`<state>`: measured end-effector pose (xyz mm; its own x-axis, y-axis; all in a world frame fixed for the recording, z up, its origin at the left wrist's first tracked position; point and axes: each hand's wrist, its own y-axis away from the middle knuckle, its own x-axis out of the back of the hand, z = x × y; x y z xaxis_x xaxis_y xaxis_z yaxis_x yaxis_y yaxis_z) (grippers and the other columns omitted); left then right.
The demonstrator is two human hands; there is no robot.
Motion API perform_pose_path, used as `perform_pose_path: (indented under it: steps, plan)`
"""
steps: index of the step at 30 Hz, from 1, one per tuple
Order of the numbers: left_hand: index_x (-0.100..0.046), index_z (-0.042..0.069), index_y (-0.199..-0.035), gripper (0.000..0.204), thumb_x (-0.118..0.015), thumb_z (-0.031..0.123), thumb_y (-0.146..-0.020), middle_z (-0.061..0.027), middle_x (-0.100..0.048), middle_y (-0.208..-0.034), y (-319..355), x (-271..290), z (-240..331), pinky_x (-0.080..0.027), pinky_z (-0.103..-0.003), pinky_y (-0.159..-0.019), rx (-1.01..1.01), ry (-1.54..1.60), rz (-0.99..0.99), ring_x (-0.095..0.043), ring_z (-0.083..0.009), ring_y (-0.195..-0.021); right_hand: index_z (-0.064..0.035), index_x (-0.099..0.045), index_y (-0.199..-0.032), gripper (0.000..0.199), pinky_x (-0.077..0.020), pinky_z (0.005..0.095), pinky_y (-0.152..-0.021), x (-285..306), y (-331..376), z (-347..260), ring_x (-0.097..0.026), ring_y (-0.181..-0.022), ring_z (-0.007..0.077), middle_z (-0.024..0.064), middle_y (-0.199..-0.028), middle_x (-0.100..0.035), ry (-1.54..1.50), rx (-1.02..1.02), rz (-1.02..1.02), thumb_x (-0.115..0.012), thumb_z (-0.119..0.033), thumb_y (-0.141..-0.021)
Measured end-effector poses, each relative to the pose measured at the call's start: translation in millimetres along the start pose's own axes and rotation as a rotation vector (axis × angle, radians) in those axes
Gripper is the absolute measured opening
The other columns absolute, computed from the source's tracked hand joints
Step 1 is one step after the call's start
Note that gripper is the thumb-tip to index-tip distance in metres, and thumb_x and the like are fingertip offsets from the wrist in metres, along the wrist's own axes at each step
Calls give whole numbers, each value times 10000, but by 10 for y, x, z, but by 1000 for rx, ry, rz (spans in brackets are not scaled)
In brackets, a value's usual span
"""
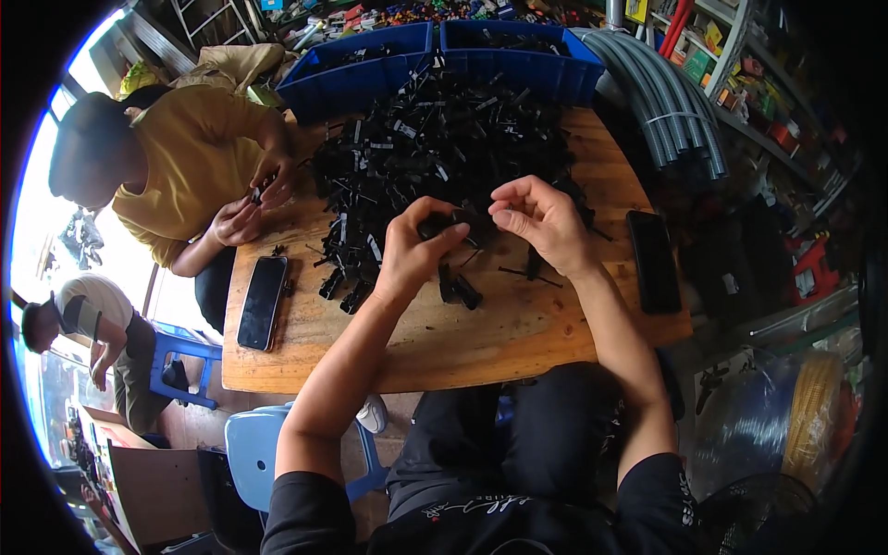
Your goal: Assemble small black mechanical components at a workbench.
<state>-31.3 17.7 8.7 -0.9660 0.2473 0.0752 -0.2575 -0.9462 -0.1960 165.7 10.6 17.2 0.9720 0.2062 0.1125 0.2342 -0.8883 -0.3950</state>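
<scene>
My left hand (413, 242) is closed around a black plastic part (437, 224), with the thumb pressed along its near side. Just to the right, my right hand (548, 222) is raised with its fingers curled toward the thumb. Anything in that pinch is too small or hidden to make out. Both hands hover over the near edge of a big heap of black plastic parts (407, 148), some bearing white labels. Below the hands, a loose black part (459, 289) lies on the wooden table (425, 347).
Two blue bins, a left one (356, 79) and a right one (518, 69), stand behind the heap. One phone (264, 303) lies at left, another dark phone (653, 263) at right. A co-worker in a yellow top (199, 139) handles a small part at left. Grey conduit (661, 102) curves at right.
</scene>
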Motion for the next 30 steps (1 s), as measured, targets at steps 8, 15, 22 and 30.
perform_pose_path:
  steps: [8, 15, 22, 30]
  plan:
    - [-589, 41, -899, 157, -677, 96, -781, 38, -548, -726, 28, -100, -11, -369, -171, -583, -19, 35, -67, -462, -19, -652, -44, -595, -979, 184, -464, 197, -696, -18, 42, 82, -557, -766, 59, 7, -855, -604, 161, 211, 6, -659, -99, -816]
    - [-604, 5, -868, 228, -723, 29, -675, -63, -605, -812, 46, -12, -81, -454, -236, -683, -388, -291, 72, -564, -113, -769, -49, -592, -840, 67, -369, 177, -690, -163, -30, 163, -471, -763, 35, -30, -794, -544, -63, -240, -78, -552, -97, -864]
    - [-562, 13, -813, 214, -699, 41, -652, -133, -513, -747, 103, -183, -108, -441, -361, -597, -628, -326, 123, -534, -307, -681, -59, -557, -760, 101, -343, 173, -626, -124, 108, 130, -444, -676, 26, -45, -692, -512, -364, -322, -40, -540, -87, -856]
    - [-573, 47, -831, 162, -686, 159, -800, 6, -562, -742, -10, -10, -133, -421, -207, -546, 58, 465, 63, -513, -56, -641, -16, -556, -1071, 282, -452, 304, -771, -342, 118, -301, -555, -872, 198, 75, -943, -578, 589, 317, -65, -610, -87, -803]
